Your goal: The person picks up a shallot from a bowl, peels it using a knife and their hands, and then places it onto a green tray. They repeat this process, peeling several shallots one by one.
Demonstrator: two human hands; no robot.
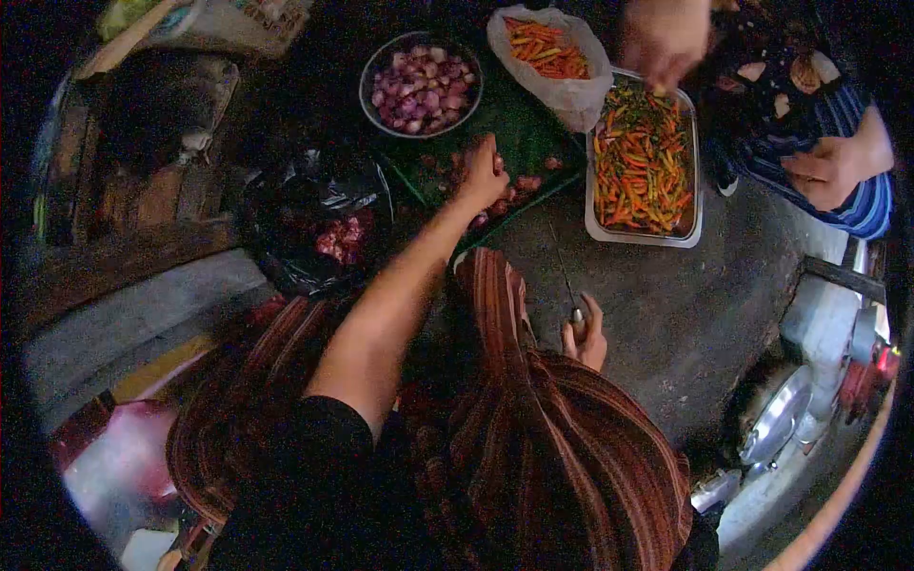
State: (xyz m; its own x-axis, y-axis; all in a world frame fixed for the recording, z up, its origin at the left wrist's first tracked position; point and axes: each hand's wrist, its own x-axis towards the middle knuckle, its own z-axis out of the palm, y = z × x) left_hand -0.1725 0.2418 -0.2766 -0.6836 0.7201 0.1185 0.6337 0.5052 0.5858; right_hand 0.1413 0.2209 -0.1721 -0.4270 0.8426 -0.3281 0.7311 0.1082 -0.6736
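Note:
My left hand [486, 179] reaches over the green tray [533, 119], its fingers curled on what looks like a shallot. Loose unpeeled shallots [519, 190] lie on the tray around it. Low beside my knee, my right hand [586, 335] is closed on a thin knife [564, 271], with the blade pointing away from me; part of the hand is behind the striped cloth on my leg. A metal bowl [366, 107] of peeled shallots [424, 90] stands at the tray's far left.
A metal pan [647, 238] of cut chillies is at right, with a plastic bag of chillies [547, 48] beside it. Another person's hands [666, 43] work there. A black bag [314, 209] holds more shallots. Metal lid [776, 414] at lower right.

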